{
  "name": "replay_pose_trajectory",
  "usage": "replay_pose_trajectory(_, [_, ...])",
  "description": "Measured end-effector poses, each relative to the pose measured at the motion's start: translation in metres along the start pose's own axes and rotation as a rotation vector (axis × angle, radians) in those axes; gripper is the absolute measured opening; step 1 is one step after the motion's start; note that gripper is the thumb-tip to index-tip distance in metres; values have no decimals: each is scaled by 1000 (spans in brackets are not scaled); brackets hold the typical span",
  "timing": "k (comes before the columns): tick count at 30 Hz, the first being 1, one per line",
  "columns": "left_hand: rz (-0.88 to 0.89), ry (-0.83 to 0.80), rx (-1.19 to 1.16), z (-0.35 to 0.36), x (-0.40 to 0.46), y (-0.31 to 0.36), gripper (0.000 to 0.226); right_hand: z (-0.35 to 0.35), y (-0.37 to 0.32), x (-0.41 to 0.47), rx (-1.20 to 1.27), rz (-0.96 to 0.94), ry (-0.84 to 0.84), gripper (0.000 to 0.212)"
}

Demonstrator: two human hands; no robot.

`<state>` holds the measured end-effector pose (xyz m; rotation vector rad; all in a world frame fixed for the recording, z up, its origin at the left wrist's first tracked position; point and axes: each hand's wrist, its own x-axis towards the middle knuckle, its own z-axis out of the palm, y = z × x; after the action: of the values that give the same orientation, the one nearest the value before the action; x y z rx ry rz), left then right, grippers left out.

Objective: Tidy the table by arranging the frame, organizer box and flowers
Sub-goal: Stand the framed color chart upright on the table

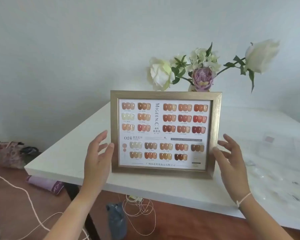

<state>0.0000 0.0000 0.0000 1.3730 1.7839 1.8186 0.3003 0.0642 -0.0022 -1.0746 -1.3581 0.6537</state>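
Observation:
A gold frame [165, 134] with a nail-colour chart stands upright near the front edge of the white table [73, 148]. My left hand [98, 156] is at its left edge, fingers spread, the thumb tip touching or nearly touching the frame. On the other side my right hand [229, 156] hovers just off the frame's right edge, fingers apart and holding nothing. Behind the frame stand flowers [203, 73]: white roses and a purple peony, their vase mostly hidden. No organizer box is in view.
The table's right part has a marbled top with a transparent object [275, 141] on it. On the floor lie a patterned bag [7, 153], a purple roll [45, 183], a grey-blue thing [116, 220] and loose cords [139, 205]. A white wall is close behind.

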Motion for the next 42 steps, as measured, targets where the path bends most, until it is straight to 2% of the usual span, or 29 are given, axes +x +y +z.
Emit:
replay_pose_trajectory(6, [-160, -149, -159, 14, 5, -7, 43, 8, 6, 1, 98, 151, -122, 40])
replay_pose_trajectory(11, [-192, -202, -193, 19, 2, -15, 30, 10, 9, -1, 137, 134, -181, 21])
replay_pose_trajectory(16, [-201, -188, -167, 19, 1, -16, 47, 11, 11, -1, 123, 135, -190, 13])
replay_pose_trajectory(23, [-201, -193, -177, 17, 1, -21, 51, 10, 16, 0, 145, 128, -213, 12])
replay_pose_trajectory(27, [-220, -196, -184, 17, 2, -24, 39, 10, 18, 2, 165, 126, -218, 12])
replay_pose_trajectory(30, [-227, -200, -193, 16, 3, -25, 44, 11, 17, 2, 172, 128, -218, 12])
replay_pose_trajectory(35, [-229, -228, -196, 15, 5, -26, 22, 11, 18, 2, 150, 119, -217, 13])
replay_pose_trajectory(42, [-231, -223, -219, 14, 5, -25, 25, 13, 17, 4, 156, 123, -243, 13])
